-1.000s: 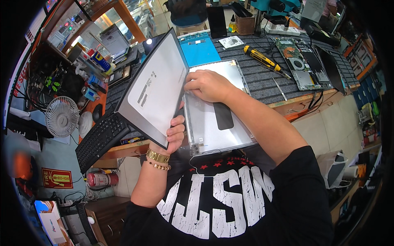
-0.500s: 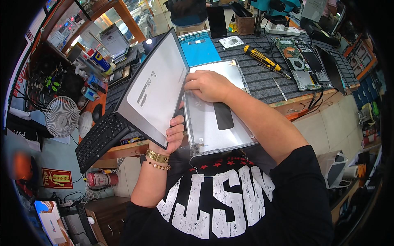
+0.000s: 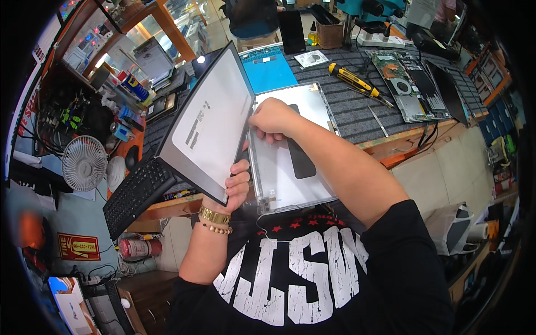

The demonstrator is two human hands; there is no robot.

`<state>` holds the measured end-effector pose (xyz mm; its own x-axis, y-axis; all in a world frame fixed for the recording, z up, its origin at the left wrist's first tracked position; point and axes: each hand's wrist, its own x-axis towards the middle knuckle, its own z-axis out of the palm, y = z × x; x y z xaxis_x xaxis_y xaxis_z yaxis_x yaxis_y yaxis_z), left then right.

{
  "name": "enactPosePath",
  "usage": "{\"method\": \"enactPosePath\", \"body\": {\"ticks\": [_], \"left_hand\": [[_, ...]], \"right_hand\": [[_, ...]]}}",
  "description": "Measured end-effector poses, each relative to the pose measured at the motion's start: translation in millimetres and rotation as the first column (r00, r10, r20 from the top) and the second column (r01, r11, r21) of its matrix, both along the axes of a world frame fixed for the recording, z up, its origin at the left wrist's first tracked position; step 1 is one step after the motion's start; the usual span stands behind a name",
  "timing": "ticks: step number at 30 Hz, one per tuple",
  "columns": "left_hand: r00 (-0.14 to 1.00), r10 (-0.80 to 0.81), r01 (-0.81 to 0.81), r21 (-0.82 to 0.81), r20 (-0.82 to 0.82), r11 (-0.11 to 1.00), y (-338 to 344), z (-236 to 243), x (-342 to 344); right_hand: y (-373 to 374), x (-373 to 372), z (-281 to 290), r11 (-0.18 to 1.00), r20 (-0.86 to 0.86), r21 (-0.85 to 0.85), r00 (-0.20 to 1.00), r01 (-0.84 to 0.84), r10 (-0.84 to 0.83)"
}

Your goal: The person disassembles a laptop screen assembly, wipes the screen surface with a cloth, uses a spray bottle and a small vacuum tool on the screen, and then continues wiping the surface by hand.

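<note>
Smooth panel (image 3: 209,125), metallic-looking cover (image 3: 273,178)
The mat (image 3: 350,116) looks like ribbed cloth; the bench edge (image 3: 174,205) is wood.

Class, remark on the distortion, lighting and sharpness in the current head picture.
Head view: the bright screen at far left bows along the picture's rim; head view: the tilted panel and silver lid look brightly lit; head view: the orange shape at far left is blurred, while the left hand looks fairly crisp.

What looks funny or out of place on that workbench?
The black keyboard sits askew, seeming to poke past the workbench's edge. Also, the laptop base on the right lies uncovered, its fan and circuit board showing.
</note>
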<state>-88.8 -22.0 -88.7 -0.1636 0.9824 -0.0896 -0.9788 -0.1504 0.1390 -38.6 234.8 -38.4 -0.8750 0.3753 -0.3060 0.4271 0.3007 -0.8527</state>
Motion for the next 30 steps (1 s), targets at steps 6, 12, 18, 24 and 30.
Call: {"method": "enactPosePath", "body": {"ticks": [6, 12, 18, 24, 30], "left_hand": [[1.0, -0.001, 0.0, 0.061, 0.019, 0.998, 0.5, -4.3, 0.9], [1.0, -0.005, 0.004, 0.057, 0.019, 0.998, -0.1, -4.2, 1.5], [1.0, -0.007, 0.006, 0.063, 0.018, 0.998, 1.0, -4.4, 1.8], [1.0, 0.005, -0.005, -0.001, 0.015, 1.0, 0.2, -2.6, -0.2], [1.0, 0.002, -0.005, 0.091, 0.023, 0.996, -1.0, 7.7, 2.0]], "right_hand": [[3.6, -3.0, 4.2, 0.996, 0.105, -0.089, 0.994, 0.009, 0.0], [5.5, -9.6, 0.1, 0.957, 0.118, -0.287, 0.993, 0.041, -0.007], [3.7, -12.5, -3.8, 0.947, 0.108, -0.314, 0.993, 0.07, -0.038], [1.1, -10.3, -3.3, 0.956, 0.094, -0.289, 0.995, 0.053, -0.027], [1.6, -1.2, -0.5, 0.945, 0.089, -0.311, 0.993, 0.099, -0.075]]}}
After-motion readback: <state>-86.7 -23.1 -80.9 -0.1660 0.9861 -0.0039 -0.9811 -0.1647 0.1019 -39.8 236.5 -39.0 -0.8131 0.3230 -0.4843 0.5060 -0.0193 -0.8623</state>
